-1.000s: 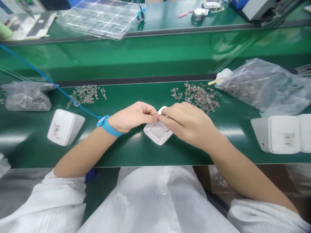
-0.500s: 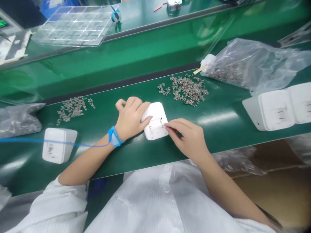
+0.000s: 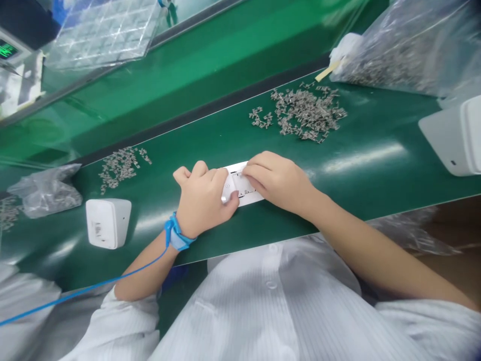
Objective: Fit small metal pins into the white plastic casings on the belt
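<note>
At the right rear of the counter (image 3: pixel 356 185), a clear plastic bag (image 3: pixel 406 55) lies bulging with small metal pieces, its pale tied end turned toward the loose right pile (image 3: pixel 306 113) of similar pieces. On your left, a smaller bag (image 3: pixel 52 193) slumps beside a white unit (image 3: pixel 107 223), with greyish contents showing dimly through the film; another loose pile, the left pile (image 3: pixel 118 168), is spread just behind them. Up on the raised ledge sits a transparent compartment tray (image 3: pixel 108 32).

Between your hands, in front of you, the white housing (image 3: pixel 244 185) shows a shallow rectangular recess. Your left hand (image 3: pixel 205 198) pinches its left end between thumb and fingers. Your right hand (image 3: pixel 280 183) has its fingertips pressed together at the other end; whether they pinch a small piece, you cannot tell from here.

The counter is glossy green, streaked with light, backed by a green panel (image 3: pixel 225 75). A small screen (image 3: pixel 7 49) glows green at far left, and a blue cord (image 3: pixel 86 291) trails from your wristband (image 3: pixel 176 233).
</note>
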### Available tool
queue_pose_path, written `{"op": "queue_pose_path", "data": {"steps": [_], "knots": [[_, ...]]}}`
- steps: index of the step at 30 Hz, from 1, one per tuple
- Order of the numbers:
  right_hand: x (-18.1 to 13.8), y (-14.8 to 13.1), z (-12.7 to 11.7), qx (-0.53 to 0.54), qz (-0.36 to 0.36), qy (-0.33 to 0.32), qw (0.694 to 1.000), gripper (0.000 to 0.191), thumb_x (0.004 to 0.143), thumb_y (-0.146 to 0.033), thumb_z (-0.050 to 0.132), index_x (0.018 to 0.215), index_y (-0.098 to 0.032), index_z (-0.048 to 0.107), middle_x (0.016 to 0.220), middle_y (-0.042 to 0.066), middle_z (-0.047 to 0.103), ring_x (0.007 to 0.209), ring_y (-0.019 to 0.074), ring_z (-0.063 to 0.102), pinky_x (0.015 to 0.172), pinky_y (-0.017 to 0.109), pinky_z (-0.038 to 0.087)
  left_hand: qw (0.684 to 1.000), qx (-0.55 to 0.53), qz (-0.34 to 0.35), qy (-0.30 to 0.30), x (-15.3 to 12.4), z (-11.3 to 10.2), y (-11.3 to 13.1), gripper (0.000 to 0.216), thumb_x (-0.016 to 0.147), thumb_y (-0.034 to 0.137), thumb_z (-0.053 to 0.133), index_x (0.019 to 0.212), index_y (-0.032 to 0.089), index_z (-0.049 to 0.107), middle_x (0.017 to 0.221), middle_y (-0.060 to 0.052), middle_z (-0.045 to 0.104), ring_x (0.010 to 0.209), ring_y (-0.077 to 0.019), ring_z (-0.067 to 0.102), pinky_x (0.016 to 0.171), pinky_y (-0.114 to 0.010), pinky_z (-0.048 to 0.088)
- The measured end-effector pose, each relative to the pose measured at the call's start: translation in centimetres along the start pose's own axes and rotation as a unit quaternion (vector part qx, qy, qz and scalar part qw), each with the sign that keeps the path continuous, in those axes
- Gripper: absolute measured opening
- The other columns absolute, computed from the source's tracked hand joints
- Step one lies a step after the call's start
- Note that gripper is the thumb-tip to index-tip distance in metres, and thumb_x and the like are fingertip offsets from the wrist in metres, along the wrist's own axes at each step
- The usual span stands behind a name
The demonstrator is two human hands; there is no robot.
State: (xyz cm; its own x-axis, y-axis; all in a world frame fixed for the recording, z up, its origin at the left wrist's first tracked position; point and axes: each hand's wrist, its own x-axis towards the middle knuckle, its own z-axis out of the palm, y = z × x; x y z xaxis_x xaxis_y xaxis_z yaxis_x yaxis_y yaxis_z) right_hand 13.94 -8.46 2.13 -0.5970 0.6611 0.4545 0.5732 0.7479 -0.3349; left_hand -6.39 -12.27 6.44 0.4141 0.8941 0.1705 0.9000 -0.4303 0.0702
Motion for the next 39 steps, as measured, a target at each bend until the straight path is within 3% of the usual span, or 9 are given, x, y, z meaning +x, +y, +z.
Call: {"op": "queue_pose_path", "data": {"steps": [4, 11, 19, 25, 32, 39], "knots": [[0.4, 0.7, 0.9, 0.032, -0.01, 0.018, 0.999, 0.025, 0.097, -0.014, 0.045, 0.086, -0.018, 0.067, 0.089, 0.007, 0.068, 0.083, 0.019, 0.059, 0.07, 0.032, 0.048, 1.0, 0.011, 0.02, 0.005, 0.7, 0.3, -0.3, 0.022, 0.081, 0.044, 0.062, 0.08, 0.023, 0.055, 0.066, -0.007, 0.062, 0.08, -0.0282, 0.049, 0.073, -0.047, 0.026], [0.5, 0.8, 2.0, 0.04, -0.045, 0.068, 0.996, 0.025, 0.098, -0.014, 0.044, 0.089, -0.018, 0.067, 0.088, 0.007, 0.069, 0.083, 0.018, 0.059, 0.071, 0.032, 0.05, 1.0, -0.006, 0.022, 0.012, 0.9, 0.9, -0.2, 0.023, 0.084, 0.043, 0.061, 0.076, 0.023, 0.053, 0.066, -0.005, 0.061, 0.081, -0.0273, 0.05, 0.074, -0.047, 0.026], [0.3, 0.5, 2.5, 0.058, 0.014, 0.069, 0.996, 0.025, 0.096, -0.014, 0.049, 0.081, -0.019, 0.068, 0.086, 0.006, 0.066, 0.081, 0.0173, 0.058, 0.067, 0.031, 0.048, 1.0, -0.013, 0.025, 0.014, 0.9, 1.1, -0.2, 0.021, 0.086, 0.041, 0.059, 0.075, 0.024, 0.053, 0.065, -0.005, 0.062, 0.083, -0.0281, 0.051, 0.076, -0.047, 0.027], [0.5, 0.6, 2.5, 0.099, 0.027, 0.094, 0.99, 0.022, 0.096, -0.015, 0.05, 0.087, -0.018, 0.069, 0.089, 0.006, 0.065, 0.082, 0.0162, 0.059, 0.069, 0.03, 0.049, 0.999, -0.018, 0.034, 0.027, 1.0, 1.3, -0.4, 0.021, 0.083, 0.041, 0.061, 0.077, 0.022, 0.053, 0.067, -0.004, 0.06, 0.082, -0.0261, 0.049, 0.076, -0.045, 0.025], [0.6, 0.7, 2.3, 0.152, 0.03, 0.112, 0.981, 0.022, 0.092, -0.014, 0.055, 0.074, -0.018, 0.067, 0.087, 0.003, 0.063, 0.078, 0.0141, 0.059, 0.067, 0.028, 0.048, 0.997, -0.037, 0.037, 0.054, 0.8, 1.7, -0.5, 0.022, 0.082, 0.043, 0.062, 0.081, 0.021, 0.059, 0.068, -0.003, 0.06, 0.081, -0.0244, 0.047, 0.076, -0.042, 0.022], [-0.2, 0.6, 2.1, 0.146, -0.003, 0.129, 0.981, 0.021, 0.096, -0.015, 0.055, 0.085, -0.019, 0.073, 0.094, 0.007, 0.066, 0.081, 0.0144, 0.06, 0.067, 0.028, 0.051, 0.989, -0.063, 0.081, 0.107, 0.7, 2.2, -1.0, 0.019, 0.088, 0.037, 0.059, 0.086, 0.022, 0.071, 0.063, 0.0, 0.057, 0.077, -0.0212, 0.049, 0.077, -0.041, 0.02]]}}
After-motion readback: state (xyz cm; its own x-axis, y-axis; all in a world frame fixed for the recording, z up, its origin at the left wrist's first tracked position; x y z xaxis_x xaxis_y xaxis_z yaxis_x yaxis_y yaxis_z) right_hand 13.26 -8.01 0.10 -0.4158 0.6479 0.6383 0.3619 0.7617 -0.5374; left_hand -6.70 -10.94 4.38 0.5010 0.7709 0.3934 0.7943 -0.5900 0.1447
